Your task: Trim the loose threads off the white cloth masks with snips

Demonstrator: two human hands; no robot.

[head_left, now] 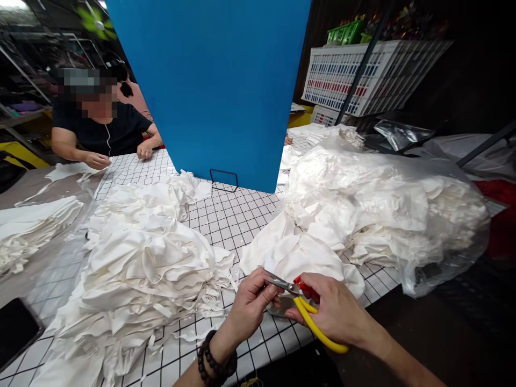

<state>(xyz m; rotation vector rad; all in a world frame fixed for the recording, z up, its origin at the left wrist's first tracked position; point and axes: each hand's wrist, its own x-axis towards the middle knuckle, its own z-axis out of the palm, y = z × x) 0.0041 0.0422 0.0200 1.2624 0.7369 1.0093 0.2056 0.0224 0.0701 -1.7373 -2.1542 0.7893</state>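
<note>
In the head view my right hand [330, 306] grips a pair of scissors [307, 314] with one red and one yellow handle. The scissor blades point left, towards my left hand [252, 301], whose thumb and fingers are pinched together at the blade tips. What those fingers hold is hidden; it may be a small edge of cloth. Just beyond both hands lies a loose heap of white cloth [300, 252] on the table. To the left of my hands is a tall pile of white cloth pieces [145, 269] with frayed strips along its edge.
A blue board [213, 91] stands upright on the checked table [226, 215]. A clear plastic bag [395, 199] full of white cloth sits at right. A phone [18, 328] lies at left, near a folded white stack [38, 226]. A co-worker [107, 126] sits across; white crates [363, 75] stand behind.
</note>
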